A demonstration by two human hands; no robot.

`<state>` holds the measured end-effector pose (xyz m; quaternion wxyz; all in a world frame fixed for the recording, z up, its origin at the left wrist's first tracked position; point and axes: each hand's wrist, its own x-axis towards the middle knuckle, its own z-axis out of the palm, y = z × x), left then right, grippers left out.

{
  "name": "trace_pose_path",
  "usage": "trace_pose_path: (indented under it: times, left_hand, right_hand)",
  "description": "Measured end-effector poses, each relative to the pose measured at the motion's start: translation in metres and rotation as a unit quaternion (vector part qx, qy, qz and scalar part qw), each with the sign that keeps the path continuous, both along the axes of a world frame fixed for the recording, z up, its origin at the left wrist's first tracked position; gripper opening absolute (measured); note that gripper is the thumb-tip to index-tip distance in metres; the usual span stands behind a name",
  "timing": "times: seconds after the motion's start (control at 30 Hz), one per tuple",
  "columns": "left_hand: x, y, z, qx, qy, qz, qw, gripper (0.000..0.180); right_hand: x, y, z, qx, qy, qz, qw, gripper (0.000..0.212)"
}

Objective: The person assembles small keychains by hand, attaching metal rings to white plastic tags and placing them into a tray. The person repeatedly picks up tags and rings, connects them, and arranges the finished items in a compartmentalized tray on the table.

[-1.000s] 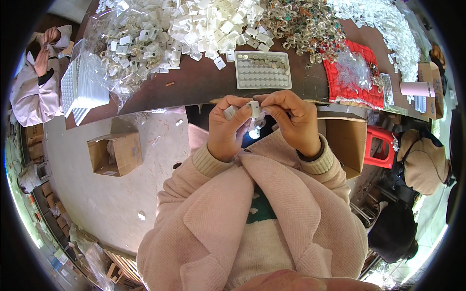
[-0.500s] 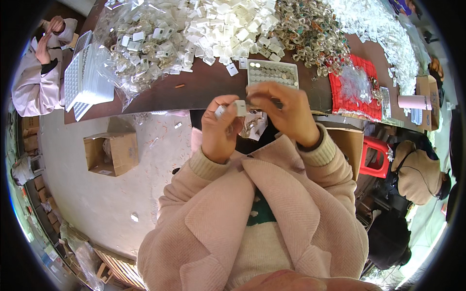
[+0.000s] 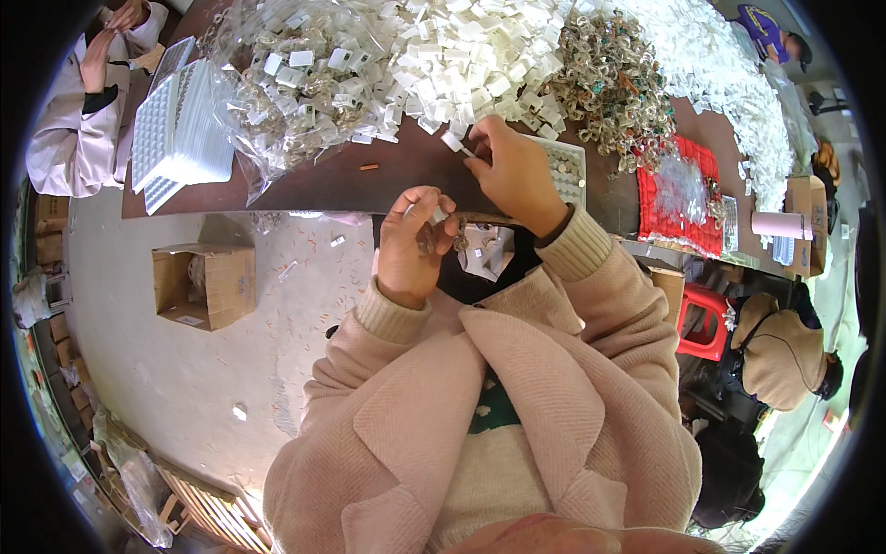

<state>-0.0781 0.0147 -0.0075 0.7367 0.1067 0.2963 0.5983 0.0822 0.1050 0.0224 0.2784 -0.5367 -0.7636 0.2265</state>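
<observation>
From the head camera I see my right hand [image 3: 512, 171] reached out over the dark brown table [image 3: 369, 180], thumb and forefinger pinched narrowly on a small white plastic piece [image 3: 452, 141] at the near fringe of the heap of white plastic pieces [image 3: 471, 55]. My left hand [image 3: 411, 245] sits at the table's near edge, fingers curled around a small cluster of metal parts [image 3: 441, 235] with something thin and pale poking up between thumb and forefinger; what that sliver is I cannot tell.

I judge the white piece feather-light, stiff and smooth, so likely to squirt from a pinch. Flat opposite faces look like the best hold. The metal cluster seems loose and jingly, better cupped than pinched.

A white compartment tray [image 3: 565, 168] lies just under and beyond my right hand. A clear bag of mixed parts [image 3: 295, 83] lies left, a tangle of metal rings [image 3: 609, 78] lies right, and a red mesh tray [image 3: 678, 189] sits further right. Open tabletop is only a narrow strip along the near edge, where anything nudged would drop to the floor. A cardboard box [image 3: 203, 284] stands below on the left.
</observation>
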Motion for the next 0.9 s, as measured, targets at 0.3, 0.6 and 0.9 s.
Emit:
trace_pose_path:
  times: [0.3, 0.6, 0.9]
  left_hand:
    - [-0.002, 0.002, 0.014, -0.019, -0.011, -0.097, 0.995, 0.027]
    - [0.026, -0.008, 0.011, -0.030, -0.032, -0.225, 0.973, 0.036]
    - [0.042, -0.011, 0.007, -0.043, -0.052, -0.223, 0.972, 0.026]
  right_hand:
    - [0.021, -0.031, 0.029, 0.161, 0.063, 0.126, 0.977, 0.014]
    - [0.084, -0.069, 0.025, 0.192, 0.023, -0.037, 0.980, 0.026]
    - [0.184, -0.039, -0.007, 0.193, -0.170, -0.151, 0.954, 0.023]
